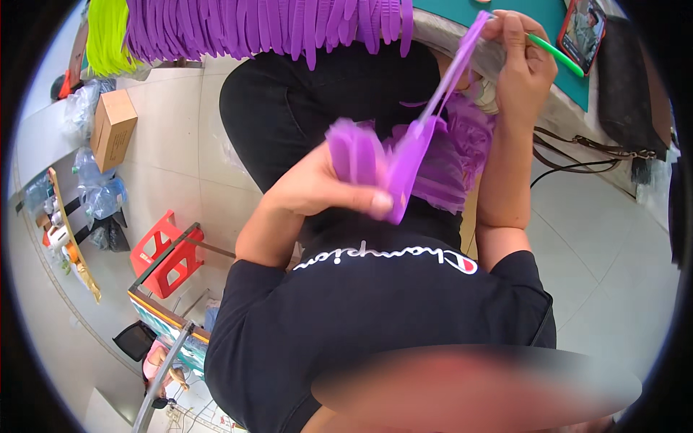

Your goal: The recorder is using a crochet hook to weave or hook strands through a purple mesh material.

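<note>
My left hand (310, 184) is closed around a small bunch of purple rubber straps (354, 155), blurred by motion. The thumb presses one purple strap (408, 169) in front of the bunch. From it a thin purple strip (455, 72) stretches up to the fingertips of my right hand (527, 68). That hand is closed on a slim tool with a green handle (559, 56), which sticks out to the right; the tool's tip is too small to make out. Across my lap lies a heap of purple trimmings (469, 137).
A dense row of purple straps (267, 29) hangs along the table edge, with lime-green straps (108, 40) at its left. A phone (583, 32) and dark bag (628, 94) are at the right on the green mat (498, 6). A red stool (166, 252) and cardboard box (114, 130) stand left.
</note>
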{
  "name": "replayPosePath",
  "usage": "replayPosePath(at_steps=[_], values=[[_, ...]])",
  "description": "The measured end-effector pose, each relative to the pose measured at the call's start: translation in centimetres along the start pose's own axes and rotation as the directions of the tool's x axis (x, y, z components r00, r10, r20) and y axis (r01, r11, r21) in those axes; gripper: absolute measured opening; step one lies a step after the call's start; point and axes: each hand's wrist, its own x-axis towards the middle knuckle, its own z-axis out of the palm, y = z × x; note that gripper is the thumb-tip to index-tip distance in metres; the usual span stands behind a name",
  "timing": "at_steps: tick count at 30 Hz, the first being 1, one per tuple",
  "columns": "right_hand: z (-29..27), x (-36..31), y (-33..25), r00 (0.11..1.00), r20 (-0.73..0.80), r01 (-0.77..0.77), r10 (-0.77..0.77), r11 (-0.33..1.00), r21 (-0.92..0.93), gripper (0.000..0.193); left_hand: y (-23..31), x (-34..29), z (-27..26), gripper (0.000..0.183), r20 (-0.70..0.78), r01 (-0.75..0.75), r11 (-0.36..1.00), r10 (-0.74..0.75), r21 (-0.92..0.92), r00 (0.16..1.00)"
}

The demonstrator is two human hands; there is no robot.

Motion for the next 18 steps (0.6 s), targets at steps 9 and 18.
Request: replayPosePath(at_steps=[9,18], values=[[2.4,-7.0,-4.0,0.717,0.501,0.549,-0.484,0.835,0.020,0.005,0.5,3.4,1.0,0.010,-0.586,-0.478,0.876,0.354,-0.066,0.729],[3.2,-8.2,-3.4,0.686,0.486,0.619,-0.542,0.785,0.001,0.016,0.3,3.7,1.3,0.009,-0.605,-0.489,0.865,0.451,0.115,0.656]])
